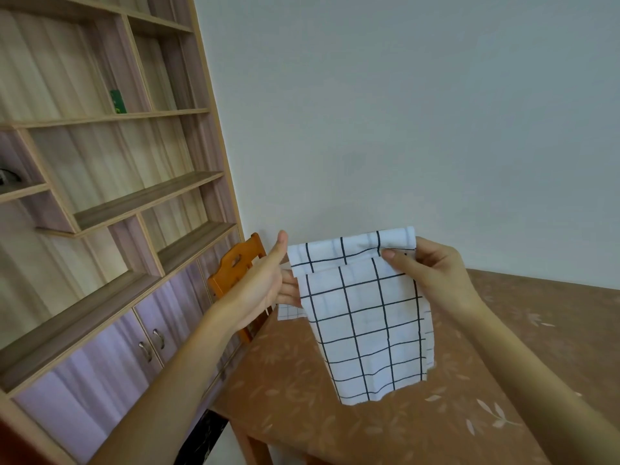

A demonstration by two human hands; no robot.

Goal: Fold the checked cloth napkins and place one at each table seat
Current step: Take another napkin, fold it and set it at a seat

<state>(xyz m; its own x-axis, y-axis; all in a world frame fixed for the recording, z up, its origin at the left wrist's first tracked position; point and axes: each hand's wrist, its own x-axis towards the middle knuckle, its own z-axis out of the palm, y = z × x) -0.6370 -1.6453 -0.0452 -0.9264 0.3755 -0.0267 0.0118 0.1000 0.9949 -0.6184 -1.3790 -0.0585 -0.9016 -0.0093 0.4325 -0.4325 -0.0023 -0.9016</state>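
Observation:
A white napkin with dark checks hangs in the air above the table, its top edge folded over. My left hand grips its left edge, fingers under the cloth and thumb raised. My right hand pinches the top right corner between thumb and fingers. The lower end of the napkin dangles just above the tabletop. A small corner of another checked cloth shows behind my left hand.
The table wears a brown cloth with a pale leaf pattern. An orange wooden chair stands at its far left corner by the wall. A tall wooden shelf unit with lilac cupboard doors fills the left side.

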